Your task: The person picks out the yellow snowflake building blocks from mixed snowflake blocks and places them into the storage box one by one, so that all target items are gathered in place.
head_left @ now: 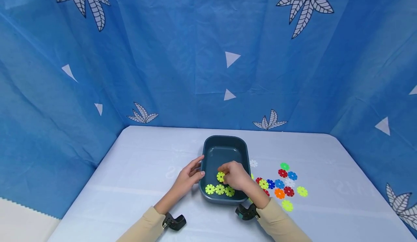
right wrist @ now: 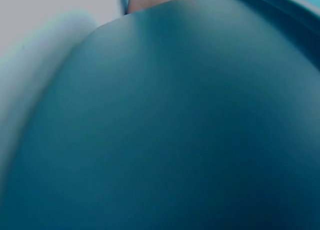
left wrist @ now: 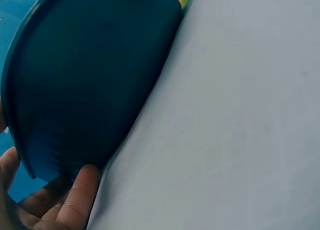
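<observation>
Fingers of the right hand (head_left: pixel 236 177) close in a narrow pinch at the edge of a yellow-green disc (head_left: pixel 220 177) inside the container, while those of the left hand (head_left: pixel 189 175) are spread wide, thumb and fingertips touching the container's left side. Behind everything hangs a blue cloth (head_left: pixel 163 64), softly creased, printed with white outlined leaves and plain white triangles. Before it stretches the tabletop (head_left: pixel 146 158), covered in pale, matte white with rounded far corners. Tan sleeves (head_left: pixel 144 224) end just above the wrists. Between the hands stands the container (head_left: pixel 224 138), dark teal, deep and smooth, seemingly plastic, a rounded rectangle with a slim rim; its curved outer wall fills most of the right wrist view. Each wrist wears a small, black, angular camera, the left camera (head_left: pixel 176 223) and the right camera (head_left: pixel 246 212). Smallest are the flat, round discs with notched edges, like little cogs: three yellow-green discs (head_left: pixel 219 189) lie in a row at the container's near end, and loose discs (head_left: pixel 289 191) in red, blue, orange, green, white and yellow-green scatter right of it, some partly hidden by the right forearm.
</observation>
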`<action>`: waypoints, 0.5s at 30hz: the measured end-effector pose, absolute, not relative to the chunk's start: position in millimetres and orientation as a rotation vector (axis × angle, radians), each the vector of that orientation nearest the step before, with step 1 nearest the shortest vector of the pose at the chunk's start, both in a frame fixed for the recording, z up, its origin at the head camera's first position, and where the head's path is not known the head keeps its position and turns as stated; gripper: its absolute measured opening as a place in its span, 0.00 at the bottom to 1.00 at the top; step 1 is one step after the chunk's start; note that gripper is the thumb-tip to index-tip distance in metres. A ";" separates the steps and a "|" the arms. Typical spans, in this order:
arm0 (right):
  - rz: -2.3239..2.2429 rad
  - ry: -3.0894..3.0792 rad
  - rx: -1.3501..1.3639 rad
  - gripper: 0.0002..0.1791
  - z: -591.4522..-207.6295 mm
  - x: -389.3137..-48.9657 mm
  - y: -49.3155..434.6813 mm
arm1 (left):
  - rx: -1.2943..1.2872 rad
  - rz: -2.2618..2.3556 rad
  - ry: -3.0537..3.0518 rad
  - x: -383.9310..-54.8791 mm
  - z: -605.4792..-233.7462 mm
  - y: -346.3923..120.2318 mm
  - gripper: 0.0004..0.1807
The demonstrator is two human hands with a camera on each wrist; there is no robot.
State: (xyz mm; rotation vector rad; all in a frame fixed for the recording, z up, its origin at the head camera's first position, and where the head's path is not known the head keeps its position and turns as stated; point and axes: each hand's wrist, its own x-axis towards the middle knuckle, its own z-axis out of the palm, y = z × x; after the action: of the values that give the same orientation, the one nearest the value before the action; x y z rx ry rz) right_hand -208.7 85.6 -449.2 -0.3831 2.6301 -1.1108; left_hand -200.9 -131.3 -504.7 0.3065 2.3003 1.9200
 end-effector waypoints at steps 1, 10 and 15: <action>-1.120 2.617 -0.377 0.18 -448.9 -208.6 85.6 | 0.304 1.918 2.303 -200.8 -504.9 -131.4 0.33; -1.187 2.529 -0.361 0.18 -448.4 -208.1 86.2 | 0.324 1.905 2.314 -200.1 -506.2 -132.9 0.33; -1.205 2.585 -0.301 0.17 -449.5 -210.3 84.8 | 0.331 1.901 2.313 -200.6 -505.1 -133.9 0.33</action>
State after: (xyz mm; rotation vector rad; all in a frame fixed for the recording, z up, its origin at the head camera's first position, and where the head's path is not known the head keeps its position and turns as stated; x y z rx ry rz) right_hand -210.3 84.8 -449.5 -0.3011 2.5845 -1.2049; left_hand -200.6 -133.9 -505.1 0.3311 2.3133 1.9007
